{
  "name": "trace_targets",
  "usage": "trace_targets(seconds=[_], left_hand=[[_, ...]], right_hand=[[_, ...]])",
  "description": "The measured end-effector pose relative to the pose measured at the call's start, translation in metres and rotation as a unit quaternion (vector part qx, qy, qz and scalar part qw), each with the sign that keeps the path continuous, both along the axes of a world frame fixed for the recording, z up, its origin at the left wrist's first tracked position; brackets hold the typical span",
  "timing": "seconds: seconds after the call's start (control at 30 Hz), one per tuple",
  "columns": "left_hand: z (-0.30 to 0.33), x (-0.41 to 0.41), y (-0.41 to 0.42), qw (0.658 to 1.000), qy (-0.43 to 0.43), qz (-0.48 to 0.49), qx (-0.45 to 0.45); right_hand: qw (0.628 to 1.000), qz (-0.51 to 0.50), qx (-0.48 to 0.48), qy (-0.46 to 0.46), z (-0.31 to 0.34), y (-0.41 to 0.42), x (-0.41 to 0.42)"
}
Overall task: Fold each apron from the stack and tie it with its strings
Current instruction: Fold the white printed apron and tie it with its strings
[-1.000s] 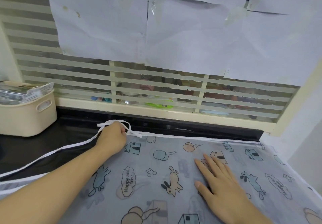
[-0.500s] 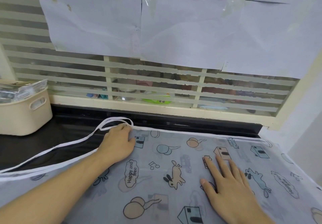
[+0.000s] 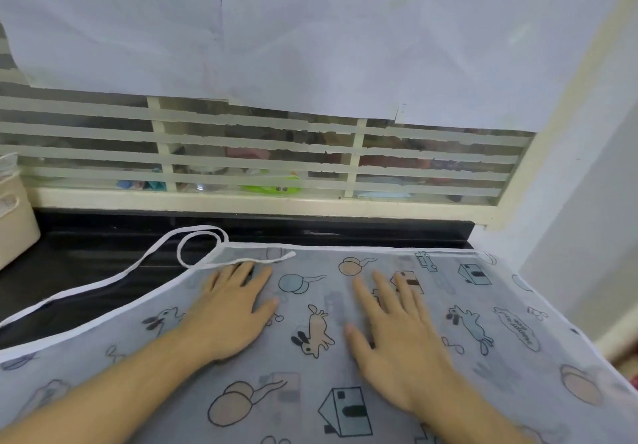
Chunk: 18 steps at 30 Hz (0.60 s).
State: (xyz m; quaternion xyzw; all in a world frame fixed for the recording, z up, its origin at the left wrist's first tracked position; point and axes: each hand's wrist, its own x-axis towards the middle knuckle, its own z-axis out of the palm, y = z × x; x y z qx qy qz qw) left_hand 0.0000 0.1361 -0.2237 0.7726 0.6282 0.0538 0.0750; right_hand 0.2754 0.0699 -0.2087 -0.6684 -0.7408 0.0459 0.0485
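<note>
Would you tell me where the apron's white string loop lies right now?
In the head view, the string loop lies left of centre on the black counter, just beyond the left hand.

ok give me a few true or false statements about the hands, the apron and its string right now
1. Both hands lie flat on the apron. True: the left hand and right hand rest on it with fingers straight.
2. The left hand pinches the white string. False: the string lies loose in a loop on the black counter, beyond the fingertips.
3. The apron is folded into a small bundle. False: it lies spread out flat.
4. A beige basket stands at the left edge of the counter. True.
5. The apron is plain white. False: it is printed with rabbits, houses and balloons.
</note>
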Motion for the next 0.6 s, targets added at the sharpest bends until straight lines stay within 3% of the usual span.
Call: trace_targets(seconds=[0.13, 0.6], left_hand=[[-0.008, -0.006, -0.003, 1.0, 0.02, -0.014, -0.005], [-0.019, -0.013, 0.01, 0.999, 0.034, 0.001, 0.008]], right_hand=[[0.998, 0.044, -0.029, 0.017, -0.018, -0.001, 0.0], [0.997, -0.02, -0.046, 0.058, -0.013, 0.024, 0.084]])
